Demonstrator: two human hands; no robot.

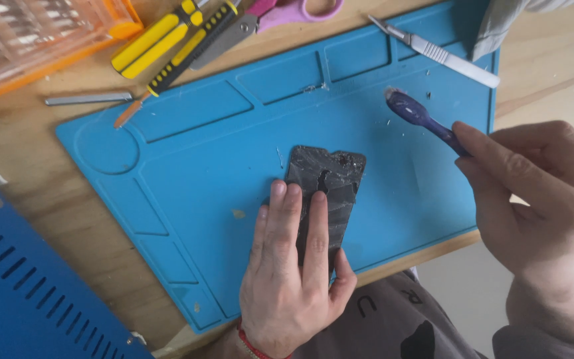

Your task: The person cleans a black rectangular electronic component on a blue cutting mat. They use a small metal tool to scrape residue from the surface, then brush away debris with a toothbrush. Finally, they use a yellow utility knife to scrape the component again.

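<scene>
— Closest to the lens, what do you see?

— Left hand, palm down, fingers straight and together, pointing away from the person. It lies flat on a dark cracked phone panel and presses it onto the blue work mat; the thumb tucks against the panel's near right edge. Nothing is gripped: the hand is spread flat, not curled.

— Which way does the panel run?

— Its long axis runs from the person outward, tilted slightly right at the far end. The far short edge shows beyond the fingertips; the near end is hidden under the hand. It sits near the middle of the mat.

— And the other hand?

— Right hand is raised at the right, fingers pinched around the handle of a purple toothbrush. The brush slants up and left, its head hovering over the mat, apart from the panel.

— Around that?

— A scalpel lies on the mat's far right corner. On the wooden table beyond: yellow-handled screwdrivers, pink scissors, an orange bit case. A blue metal box sits at the near left.
</scene>
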